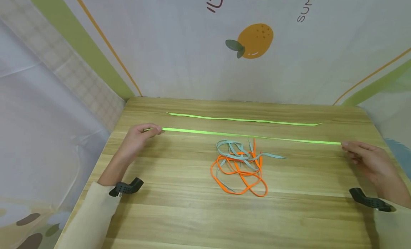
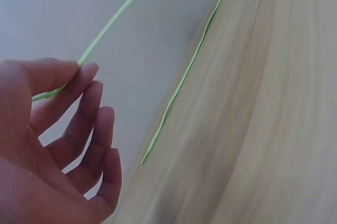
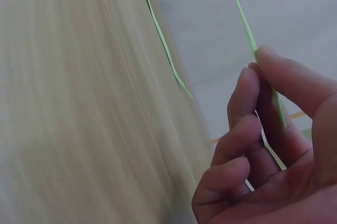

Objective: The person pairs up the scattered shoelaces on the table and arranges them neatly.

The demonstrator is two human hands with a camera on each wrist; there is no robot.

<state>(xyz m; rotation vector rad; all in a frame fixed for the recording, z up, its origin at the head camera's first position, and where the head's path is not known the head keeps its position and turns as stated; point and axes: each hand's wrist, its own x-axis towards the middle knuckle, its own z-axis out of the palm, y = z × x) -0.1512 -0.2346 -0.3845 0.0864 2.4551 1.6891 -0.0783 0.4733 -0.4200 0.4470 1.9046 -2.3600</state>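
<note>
A bright green shoelace (image 1: 205, 132) is stretched nearly straight between both hands, above the table. My left hand (image 1: 139, 135) pinches one end between thumb and index finger, and a short tip sticks out behind the grip in the left wrist view. At the other end, my right hand (image 1: 369, 158) pinches the lace between thumb and forefinger, its tip lying along the fingers in the right wrist view. Farther back, a second green shoelace (image 1: 224, 118) lies almost straight on the wood. An orange shoelace (image 1: 263, 183) and a light blue shoelace (image 1: 221, 145) lie tangled together mid-table.
The wooden table (image 1: 179, 213) meets a pale printed cloth (image 1: 179, 63) along its back edge. More cloth hangs at the left and right sides. Each wrist wears a black strap mount (image 1: 126, 187).
</note>
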